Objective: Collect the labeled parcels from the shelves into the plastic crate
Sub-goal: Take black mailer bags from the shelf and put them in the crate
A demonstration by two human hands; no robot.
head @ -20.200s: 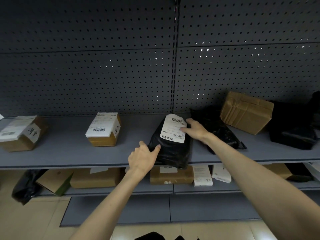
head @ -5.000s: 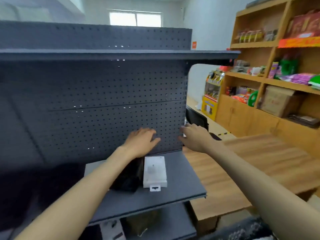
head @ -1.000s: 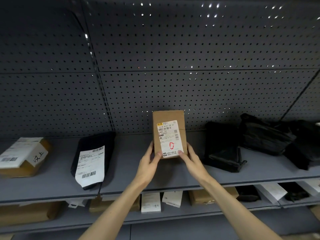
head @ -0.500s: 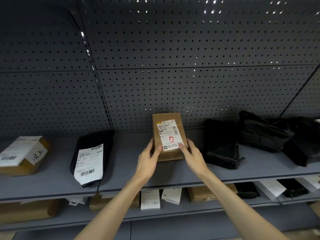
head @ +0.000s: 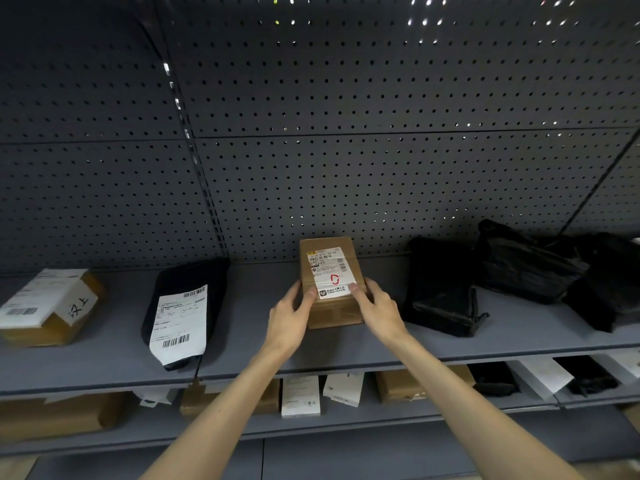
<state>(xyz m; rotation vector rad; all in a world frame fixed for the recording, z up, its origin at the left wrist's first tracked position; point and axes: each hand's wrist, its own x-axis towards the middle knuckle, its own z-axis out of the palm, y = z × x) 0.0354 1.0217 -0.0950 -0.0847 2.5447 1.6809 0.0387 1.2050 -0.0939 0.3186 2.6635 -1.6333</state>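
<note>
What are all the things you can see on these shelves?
pegboard wall: one, dark grey, behind the shelves
shelves: two, grey, upper and lower
labelled cardboard box: one, brown, upper shelf centre, held
black mailer bag: one, white label, upper shelf, left of centre
handwritten cardboard box: one, brown, upper shelf far left
black plastic bags: about three, black, upper shelf right
cardboard boxes: three, brown, lower shelf
white packets: at least two, white, lower shelf centre
left grip: one, bare, holds box's left side
right grip: one, bare, holds box's right side
</note>
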